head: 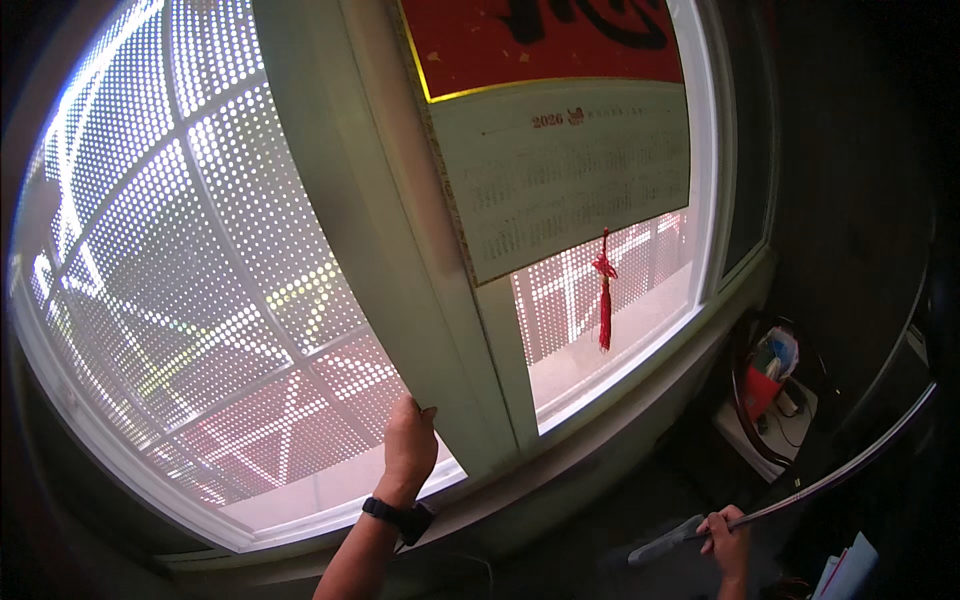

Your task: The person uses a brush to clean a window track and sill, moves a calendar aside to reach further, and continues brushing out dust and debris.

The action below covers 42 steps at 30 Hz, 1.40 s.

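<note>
My left hand (pixel 411 442), with a dark band on its wrist, grips the edge of a pale window sash (pixel 405 300) near its lower end. The fingers are partly hidden behind that edge. Low on the right, my right hand (pixel 724 536) is closed around a long, thin metal pole (pixel 832 476) just where its grey handle grip (pixel 664 541) begins. The pole runs up to the right into the dark, and its far end cannot be made out. Left of the sash, a perforated metal screen (pixel 225 262) shows through the window opening.
A wall calendar (pixel 570 172) with a red tassel (pixel 604 300) hangs over the right pane. Below runs the window sill (pixel 600 450). Farther right, a chair (pixel 769 450) bears a red bag (pixel 761 391) and a cable. Papers (pixel 847 568) stand at the lower right.
</note>
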Available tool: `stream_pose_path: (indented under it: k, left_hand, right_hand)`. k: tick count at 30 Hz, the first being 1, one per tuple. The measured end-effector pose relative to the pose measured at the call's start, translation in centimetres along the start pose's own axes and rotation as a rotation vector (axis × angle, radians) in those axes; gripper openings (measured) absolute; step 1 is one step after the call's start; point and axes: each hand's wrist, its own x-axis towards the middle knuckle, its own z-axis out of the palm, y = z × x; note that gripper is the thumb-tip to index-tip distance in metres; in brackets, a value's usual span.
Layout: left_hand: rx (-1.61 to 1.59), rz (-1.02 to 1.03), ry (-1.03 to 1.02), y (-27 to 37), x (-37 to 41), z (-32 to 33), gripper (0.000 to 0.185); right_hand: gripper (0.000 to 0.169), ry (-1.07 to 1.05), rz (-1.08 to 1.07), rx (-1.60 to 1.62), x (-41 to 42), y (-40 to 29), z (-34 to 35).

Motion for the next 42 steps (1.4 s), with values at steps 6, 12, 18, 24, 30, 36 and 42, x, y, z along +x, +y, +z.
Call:
stream_pose_path:
  k: [6,12,18,24,30,36,42]
  left_hand:
    - [0.035,-0.067,-0.024,0.6,0.0,-0.8,0.019]
    - [0.030,-0.049,-0.036,-0.7,0.5,0.0,0.019]
    - [0.104,-0.046,-0.132,0.6,0.5,-2.1,0.018]
    - [-0.124,0.005,-0.049,6.2,1.0,-5.4,0.026]
    - [-0.335,0.382,0.158,12.7,10.6,-3.9,0.040]
    - [-0.548,0.303,0.263,17.6,20.6,-4.8,0.043]
    - [-0.296,0.368,0.294,21.7,20.7,-5.4,0.035]
  right_hand:
    - [0.023,-0.017,-0.002,-0.096,-0.1,-2.9,1.6]
    - [0.023,0.004,0.001,-0.073,-0.1,-1.9,1.2]
    - [0.023,0.016,-0.002,-0.071,-0.3,-1.6,0.7]
    - [0.024,0.045,-0.041,0.050,0.3,2.5,-0.8]
    - [0.034,0.033,-0.247,-0.124,-1.4,-0.1,0.5]
    - [0.031,-0.028,-0.276,0.010,-1.0,0.4,2.1]
    - [0.031,-0.019,-0.301,-0.077,-1.1,-0.3,1.9]
